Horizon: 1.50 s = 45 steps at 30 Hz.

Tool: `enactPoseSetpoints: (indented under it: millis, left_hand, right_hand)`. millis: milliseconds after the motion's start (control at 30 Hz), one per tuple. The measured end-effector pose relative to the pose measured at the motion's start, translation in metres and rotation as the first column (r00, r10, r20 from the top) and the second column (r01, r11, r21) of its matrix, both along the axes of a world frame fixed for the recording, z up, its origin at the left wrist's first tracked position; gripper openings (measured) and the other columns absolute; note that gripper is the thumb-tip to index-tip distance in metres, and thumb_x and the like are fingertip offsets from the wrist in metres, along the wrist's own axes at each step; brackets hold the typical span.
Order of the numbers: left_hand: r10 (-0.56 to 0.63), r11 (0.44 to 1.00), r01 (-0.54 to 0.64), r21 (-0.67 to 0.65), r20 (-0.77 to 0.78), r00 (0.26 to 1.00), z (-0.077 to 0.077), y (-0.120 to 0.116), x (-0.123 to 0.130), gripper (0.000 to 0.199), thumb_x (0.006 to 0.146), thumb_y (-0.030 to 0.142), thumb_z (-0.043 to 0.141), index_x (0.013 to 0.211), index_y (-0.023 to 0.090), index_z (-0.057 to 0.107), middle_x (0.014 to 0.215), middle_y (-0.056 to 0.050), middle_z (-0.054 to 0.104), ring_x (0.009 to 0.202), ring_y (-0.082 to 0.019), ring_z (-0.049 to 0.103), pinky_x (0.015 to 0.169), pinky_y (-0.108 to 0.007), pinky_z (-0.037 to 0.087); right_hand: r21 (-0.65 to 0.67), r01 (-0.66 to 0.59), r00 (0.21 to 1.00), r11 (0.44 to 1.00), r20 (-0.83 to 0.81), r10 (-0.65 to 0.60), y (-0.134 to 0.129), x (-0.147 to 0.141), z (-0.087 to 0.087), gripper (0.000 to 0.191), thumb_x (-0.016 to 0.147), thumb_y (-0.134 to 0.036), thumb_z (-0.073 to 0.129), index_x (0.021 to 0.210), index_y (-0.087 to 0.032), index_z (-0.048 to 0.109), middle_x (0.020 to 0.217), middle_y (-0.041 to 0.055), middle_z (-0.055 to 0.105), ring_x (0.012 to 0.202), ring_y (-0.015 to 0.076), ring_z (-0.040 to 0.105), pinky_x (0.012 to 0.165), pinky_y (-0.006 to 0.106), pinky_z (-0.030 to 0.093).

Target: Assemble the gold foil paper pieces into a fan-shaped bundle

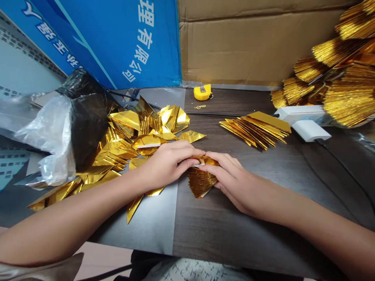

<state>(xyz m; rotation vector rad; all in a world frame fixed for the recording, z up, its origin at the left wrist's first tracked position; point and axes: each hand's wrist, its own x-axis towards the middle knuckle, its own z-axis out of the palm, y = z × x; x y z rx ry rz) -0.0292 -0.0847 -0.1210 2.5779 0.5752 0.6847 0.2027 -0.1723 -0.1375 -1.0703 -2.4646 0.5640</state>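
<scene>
Between my two hands is a fan-shaped bundle of gold foil paper (202, 182), its pleated edge spread toward me. My left hand (172, 160) pinches its top edge from the left, thumb over the foil. From the other side my right hand (231, 175) grips the same bundle, fingers along the top and thumb beneath. Just left of my left hand lies a loose heap of folded gold foil pieces (125, 146). Beyond my right hand sits a neat stack of folded gold foil papers (258, 128). The bundle's upper part is partly hidden by my fingers.
A yellow tape measure (202, 92) stands at the back, with a small yellow rubber band (200, 107) before it. A white power strip (304, 114) with a plugged-in adapter (311, 130) is at right, near piled gold foil fans (348, 89). Plastic bags (67, 128) sit left.
</scene>
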Motion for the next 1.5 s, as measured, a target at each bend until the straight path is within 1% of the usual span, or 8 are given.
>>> enactPoseSetpoints:
  millis: [167, 300, 400, 633, 833, 1033, 1300, 1500]
  left_hand:
    - [-0.117, 0.993, 0.116, -0.007, -0.05, 0.992, 0.003, 0.002, -0.006, 0.028, 0.101, 0.025, 0.053, 0.122, 0.013, 0.067, 0.106, -0.01, 0.073, 0.097, -0.016, 0.069, 0.087, -0.027, 0.057]
    - [-0.093, 0.995, 0.088, -0.035, -0.155, 0.984, 0.015, 0.009, -0.02, 0.034, 0.098, 0.03, 0.059, 0.129, 0.015, 0.063, 0.111, -0.01, 0.072, 0.099, -0.016, 0.069, 0.088, -0.027, 0.055]
    - [-0.096, 0.995, 0.095, -0.016, -0.164, 0.982, 0.017, 0.014, -0.026, 0.025, 0.097, 0.025, 0.06, 0.12, 0.018, 0.068, 0.106, -0.006, 0.075, 0.096, -0.015, 0.07, 0.086, -0.026, 0.055]
    - [-0.088, 0.995, 0.092, 0.04, -0.093, 0.992, 0.009, 0.014, -0.023, 0.018, 0.097, 0.021, 0.061, 0.111, 0.017, 0.072, 0.1, -0.005, 0.077, 0.09, -0.014, 0.072, 0.08, -0.023, 0.055]
    - [-0.096, 0.992, 0.092, 0.091, 0.039, 0.995, -0.001, 0.013, -0.018, 0.023, 0.097, 0.016, 0.06, 0.116, 0.015, 0.071, 0.096, -0.006, 0.075, 0.086, -0.012, 0.071, 0.078, -0.022, 0.057]
    - [-0.134, 0.987, 0.125, 0.098, 0.086, 0.987, -0.002, 0.01, -0.011, 0.017, 0.097, 0.013, 0.056, 0.098, 0.014, 0.074, 0.091, -0.006, 0.073, 0.083, -0.01, 0.068, 0.075, -0.018, 0.055]
    - [-0.057, 0.996, 0.057, 0.063, 0.007, 0.998, -0.002, 0.006, -0.006, 0.018, 0.097, 0.018, 0.059, 0.093, 0.016, 0.076, 0.083, -0.003, 0.069, 0.075, -0.009, 0.064, 0.07, -0.017, 0.05]
    - [-0.047, 0.999, 0.047, 0.001, -0.01, 0.999, -0.003, 0.007, -0.005, 0.014, 0.094, 0.02, 0.064, 0.091, 0.013, 0.076, 0.082, -0.004, 0.068, 0.076, -0.01, 0.063, 0.072, -0.018, 0.049]
  right_hand:
    - [-0.017, -0.033, 0.998, 0.999, -0.052, 0.032, 0.003, 0.002, -0.002, 0.056, 0.095, -0.003, 0.043, 0.147, -0.022, 0.043, 0.139, 0.0149, 0.055, 0.131, 0.0293, 0.05, 0.106, 0.056, 0.05]
    - [-0.039, -0.016, 0.999, 0.999, -0.031, 0.015, 0.005, 0.004, 0.001, 0.047, 0.099, -0.006, 0.041, 0.144, -0.02, 0.043, 0.138, 0.016, 0.054, 0.13, 0.0284, 0.05, 0.106, 0.055, 0.05]
    - [-0.051, -0.01, 1.0, 0.999, -0.018, 0.009, 0.005, 0.005, 0.004, 0.044, 0.101, -0.009, 0.04, 0.143, -0.021, 0.043, 0.138, 0.0156, 0.054, 0.129, 0.0282, 0.051, 0.104, 0.055, 0.051]
    - [-0.039, 0.012, 1.0, 0.999, -0.002, -0.012, 0.004, 0.005, 0.005, 0.049, 0.101, -0.01, 0.039, 0.148, -0.024, 0.039, 0.138, 0.0141, 0.053, 0.13, 0.0265, 0.051, 0.105, 0.051, 0.052]
    - [-0.006, 0.037, 0.999, 0.999, 0.039, -0.037, 0.003, 0.002, 0.007, 0.068, 0.102, -0.012, 0.037, 0.161, -0.024, 0.006, 0.141, 0.0167, 0.05, 0.131, 0.0298, 0.05, 0.104, 0.056, 0.051]
    - [-0.03, 0.031, 0.998, 0.999, 0.049, -0.03, 0.003, 0.0, 0.008, 0.059, 0.102, -0.013, 0.037, 0.158, -0.021, 0.018, 0.141, 0.0172, 0.047, 0.132, 0.0286, 0.047, 0.108, 0.055, 0.048]
    - [0.111, -0.013, 0.996, 0.994, 0.087, 0.003, 0.002, -0.003, 0.007, 0.07, 0.102, -0.013, 0.037, 0.162, -0.017, 0.001, 0.14, 0.0198, 0.051, 0.132, 0.0344, 0.047, 0.111, 0.068, 0.04]
    - [0.059, -0.008, 0.999, 0.998, 0.051, 0.005, 0.005, -0.002, 0.006, 0.072, 0.102, -0.016, 0.04, 0.163, -0.018, 0.003, 0.14, 0.0193, 0.05, 0.127, 0.0347, 0.049, 0.103, 0.06, 0.05]
